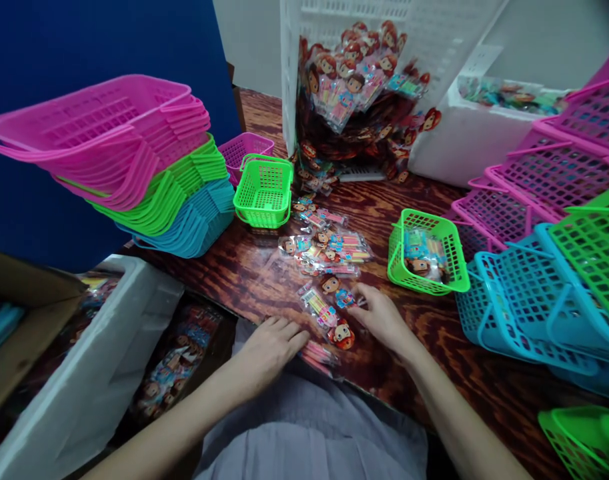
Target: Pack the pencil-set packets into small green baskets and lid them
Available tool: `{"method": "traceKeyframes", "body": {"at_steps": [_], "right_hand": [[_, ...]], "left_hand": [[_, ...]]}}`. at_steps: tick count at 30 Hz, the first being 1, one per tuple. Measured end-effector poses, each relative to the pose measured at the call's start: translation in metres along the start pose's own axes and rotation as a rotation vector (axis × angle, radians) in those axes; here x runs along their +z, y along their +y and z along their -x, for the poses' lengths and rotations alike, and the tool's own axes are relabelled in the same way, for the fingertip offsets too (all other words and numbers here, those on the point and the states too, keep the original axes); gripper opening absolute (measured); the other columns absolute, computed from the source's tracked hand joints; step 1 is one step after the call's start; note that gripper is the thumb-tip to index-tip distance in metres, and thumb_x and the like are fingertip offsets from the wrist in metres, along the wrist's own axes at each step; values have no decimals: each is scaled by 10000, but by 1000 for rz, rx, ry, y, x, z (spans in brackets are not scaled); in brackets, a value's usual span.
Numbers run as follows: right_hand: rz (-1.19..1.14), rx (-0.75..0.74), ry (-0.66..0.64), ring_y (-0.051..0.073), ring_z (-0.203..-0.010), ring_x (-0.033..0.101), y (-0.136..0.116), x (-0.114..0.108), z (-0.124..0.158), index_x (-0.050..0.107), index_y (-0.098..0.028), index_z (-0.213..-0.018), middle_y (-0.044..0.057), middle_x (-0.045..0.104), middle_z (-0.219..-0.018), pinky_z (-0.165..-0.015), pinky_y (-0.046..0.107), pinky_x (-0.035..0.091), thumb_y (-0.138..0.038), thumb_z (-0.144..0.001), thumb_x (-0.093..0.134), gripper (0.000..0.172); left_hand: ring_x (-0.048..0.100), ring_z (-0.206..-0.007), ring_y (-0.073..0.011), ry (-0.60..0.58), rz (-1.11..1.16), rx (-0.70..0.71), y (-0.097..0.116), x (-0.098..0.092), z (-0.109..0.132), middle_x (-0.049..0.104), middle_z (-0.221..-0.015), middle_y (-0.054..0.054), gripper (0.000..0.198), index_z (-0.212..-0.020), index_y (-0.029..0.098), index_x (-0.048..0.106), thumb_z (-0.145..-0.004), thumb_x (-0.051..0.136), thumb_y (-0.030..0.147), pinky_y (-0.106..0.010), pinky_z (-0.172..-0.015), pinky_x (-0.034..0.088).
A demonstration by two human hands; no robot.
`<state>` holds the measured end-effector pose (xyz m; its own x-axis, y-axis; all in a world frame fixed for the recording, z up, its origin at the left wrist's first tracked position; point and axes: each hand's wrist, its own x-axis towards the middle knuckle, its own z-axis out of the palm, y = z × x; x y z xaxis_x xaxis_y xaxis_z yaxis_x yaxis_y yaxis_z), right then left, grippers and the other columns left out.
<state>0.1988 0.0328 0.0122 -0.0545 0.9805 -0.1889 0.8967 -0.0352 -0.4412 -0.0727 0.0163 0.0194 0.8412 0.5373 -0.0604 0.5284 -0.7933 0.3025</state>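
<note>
Left of the loaded green basket (419, 284), the right hand (381, 319) seemingly pinches a boy-figured packet (337, 292), likely picking up; lifting needs firmness. The left hand's (273, 347) grip is hidden.

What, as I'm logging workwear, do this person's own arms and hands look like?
The left hand and right hand are bare, without gloves; no watch or bracelet shows. The slim left forearm and right forearm are uncovered, with no sleeve in view. A greyish garment covers the lap.

Both arms (204, 403) reach forward, the left hand (274, 347) back side up, the right hand (380, 319) pinching.
</note>
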Motion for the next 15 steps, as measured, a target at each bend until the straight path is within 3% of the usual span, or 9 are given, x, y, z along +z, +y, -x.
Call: {"method": "traceKeyframes", "body": {"at_steps": [4,8,11,15], "right_hand": [[150,-462,-113,201,-933,559,-27,-25,-3,619,-207,-846,50,647,-948,-811,308,413,4,-812,491,249],[453,-775,-266,246,-970,557,-53,-15,-14,667,-217,-1072,94,680,-1002,-838,358,393,-75,-839,570,289],[538,-872,-257,264,-1023,552,-54,-2,-29,608,-240,-1272,112,694,-1040,-873,376,379,-107,-867,577,427],[598,-806,-212,297,-1070,548,-47,-5,-50,697,-146,-1053,179,677,-1077,-938,423,367,-95,-867,561,236]], "left_hand": [[581,-1024,-230,16,40,0,4,-11,13,649,-1141,-62,370,-1271,199,544,-930,487,68,-372,-924,426],[570,-1037,-220,1,138,-62,9,-22,33,626,-1177,-44,428,-1285,236,517,-910,465,35,-366,-930,424],[571,-1011,-212,45,170,-120,8,-22,48,623,-1146,-38,430,-1256,249,518,-913,414,12,-363,-912,428],[577,-991,-209,70,189,-203,0,-13,62,620,-1140,-41,434,-1248,253,513,-931,353,3,-361,-880,443]]}}
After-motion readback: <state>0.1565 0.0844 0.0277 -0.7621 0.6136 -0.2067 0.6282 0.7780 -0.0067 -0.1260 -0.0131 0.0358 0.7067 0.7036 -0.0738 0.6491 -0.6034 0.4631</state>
